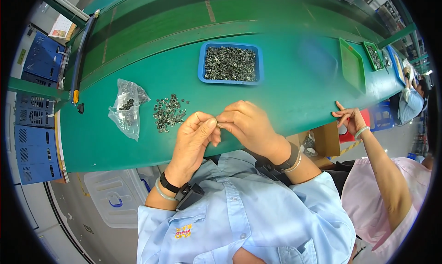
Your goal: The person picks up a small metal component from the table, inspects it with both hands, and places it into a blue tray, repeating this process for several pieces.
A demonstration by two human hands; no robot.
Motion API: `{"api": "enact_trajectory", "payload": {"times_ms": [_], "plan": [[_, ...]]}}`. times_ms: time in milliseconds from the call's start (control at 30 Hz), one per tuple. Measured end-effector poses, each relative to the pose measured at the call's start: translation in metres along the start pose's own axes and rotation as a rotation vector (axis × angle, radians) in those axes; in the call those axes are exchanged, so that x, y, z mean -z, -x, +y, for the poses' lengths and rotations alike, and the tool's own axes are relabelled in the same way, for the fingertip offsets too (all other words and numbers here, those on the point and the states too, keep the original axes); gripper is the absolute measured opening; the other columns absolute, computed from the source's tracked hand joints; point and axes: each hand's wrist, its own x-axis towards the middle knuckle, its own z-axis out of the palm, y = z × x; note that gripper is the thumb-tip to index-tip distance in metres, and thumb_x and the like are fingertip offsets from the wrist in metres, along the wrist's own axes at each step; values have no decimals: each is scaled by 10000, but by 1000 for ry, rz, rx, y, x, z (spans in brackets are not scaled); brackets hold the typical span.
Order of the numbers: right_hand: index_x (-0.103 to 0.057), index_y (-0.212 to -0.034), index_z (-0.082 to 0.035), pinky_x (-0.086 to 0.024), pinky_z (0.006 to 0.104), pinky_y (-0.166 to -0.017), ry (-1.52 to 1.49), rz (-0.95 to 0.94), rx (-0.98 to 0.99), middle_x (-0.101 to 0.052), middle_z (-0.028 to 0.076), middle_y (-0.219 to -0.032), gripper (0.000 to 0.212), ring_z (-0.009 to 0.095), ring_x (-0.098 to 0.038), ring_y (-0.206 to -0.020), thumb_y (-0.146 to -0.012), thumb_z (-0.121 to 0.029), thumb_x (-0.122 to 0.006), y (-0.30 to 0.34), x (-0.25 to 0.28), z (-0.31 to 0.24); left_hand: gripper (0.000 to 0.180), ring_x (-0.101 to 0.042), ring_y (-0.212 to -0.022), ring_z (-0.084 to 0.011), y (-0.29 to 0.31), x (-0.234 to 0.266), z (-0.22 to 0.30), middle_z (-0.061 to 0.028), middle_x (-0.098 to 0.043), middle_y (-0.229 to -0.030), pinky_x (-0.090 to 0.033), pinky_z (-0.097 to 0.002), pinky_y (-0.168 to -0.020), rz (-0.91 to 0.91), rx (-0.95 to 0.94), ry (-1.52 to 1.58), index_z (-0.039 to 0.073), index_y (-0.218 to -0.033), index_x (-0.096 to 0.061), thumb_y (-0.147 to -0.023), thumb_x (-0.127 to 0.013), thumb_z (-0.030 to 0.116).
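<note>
My left hand (195, 132) and my right hand (246, 125) meet over the near edge of the green table (285, 98). Both are closed, thumbs and forefingers pinched together at one spot. Whatever lies between the fingertips is too small or too hidden to make out. Just left of my left hand, a loose pile of small dark metal parts (168, 114) is spread on the table. Beyond my hands stands a blue tray (201, 68) filled with many similar small parts. A clear plastic bag (130, 121) with some dark parts inside lies left of the pile.
A green tray (352, 68) and a smaller green tray with parts (374, 56) are at the right. A co-worker's hand (351, 120) rests at the table edge there. Below it is a cardboard box (328, 139). Blue crates (37, 151) stack at the left; a lidded clear bin (115, 195) sits underneath.
</note>
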Motion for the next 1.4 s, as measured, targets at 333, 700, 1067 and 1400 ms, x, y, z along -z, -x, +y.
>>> {"api": "enact_trajectory", "payload": {"times_ms": [333, 700, 1067, 1400], "plan": [[-653, -887, -73, -497, 301, -654, -341, 65, -99, -624, 51, -868, 145, 184, -603, -784, -762, -21, -705, 0, -5, -12, 146, -527, -600, -139, 6, 3, -2, -55, -602, -772, -422, -283, -540, -160, 48, 323, 63, -946, -549, -930, -586, 203], [-669, -887, -67, -504, 289, -641, -307, 2, -25, -631, 56, -841, 153, 187, -614, -759, -753, -5, -707, -4, -7, -11, 160, -504, -585, -137, 9, 10, -1, -39, -549, -751, -382, -275, -502, -181, 55, 296, 67, -950, -551, -916, -604, 214], [-663, -890, -71, -502, 294, -656, -318, 4, -86, -630, 56, -843, 144, 185, -611, -766, -762, -19, -704, 2, -13, -9, 141, -548, -583, -147, 13, 7, 7, -66, -606, -772, -433, -275, -511, -109, 58, 205, 59, -926, -530, -928, -590, 187], [-643, -876, -79, -487, 296, -672, -395, 46, -177, -625, 53, -851, 92, 182, -599, -780, -802, -43, -685, 4, -13, -11, 144, -549, -603, -129, 14, 1, 6, -62, -610, -785, -435, -252, -512, -80, 22, 126, 52, -948, -527, -949, -556, 194]]}}
